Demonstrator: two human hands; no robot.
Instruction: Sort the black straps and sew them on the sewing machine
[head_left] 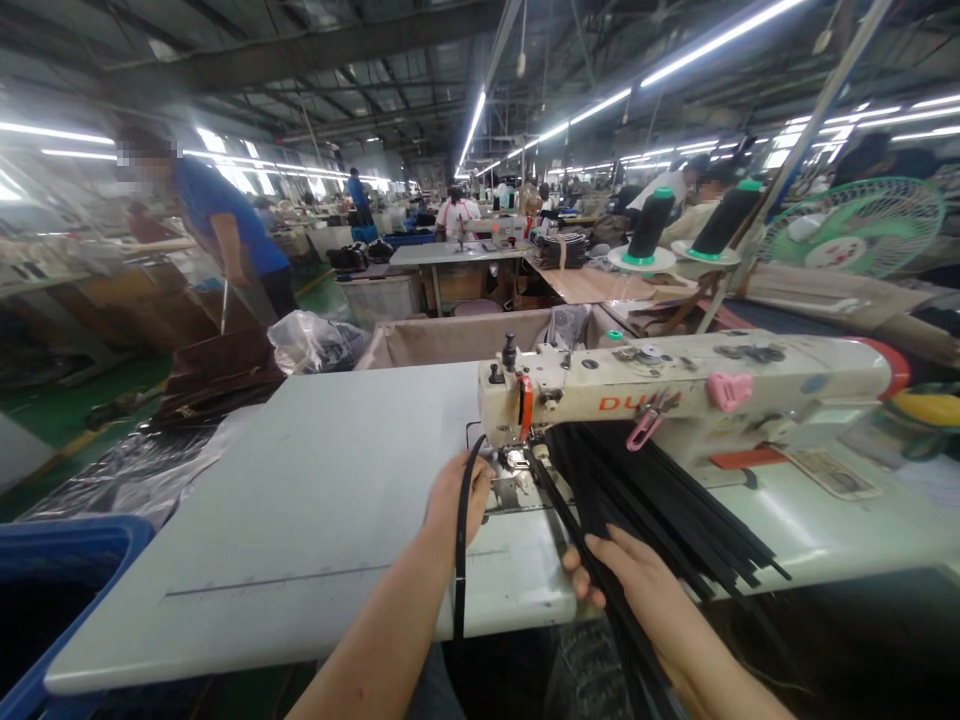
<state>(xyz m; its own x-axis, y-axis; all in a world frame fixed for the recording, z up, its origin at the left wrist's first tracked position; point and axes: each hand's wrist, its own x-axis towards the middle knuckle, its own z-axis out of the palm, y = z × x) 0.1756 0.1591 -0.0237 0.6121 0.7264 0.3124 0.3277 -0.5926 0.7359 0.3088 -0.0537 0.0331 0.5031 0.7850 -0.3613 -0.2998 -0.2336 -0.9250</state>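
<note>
An off-white sewing machine (675, 400) stands on a pale table (322, 470), its needle area lit. Just left of the needle is my left hand (457, 500), fingers closed on a narrow black strap (461, 540) that hangs over the table's front edge. My right hand (619, 570), right of the needle and near the front edge, is wrapped round black strips (626, 640); one runs up toward the presser foot. More black strips (660, 500) lie fanned out under the machine arm. The fingertips of my left hand are partly hidden by the strap.
A blue bin (75, 535) stands at the left, beside plastic-wrapped goods (150, 460). Behind the table is a beige-lined box (450, 335). Two black thread cones (651, 225) and a green fan (855, 230) are at the right. A person in blue (225, 215) bends over at the left.
</note>
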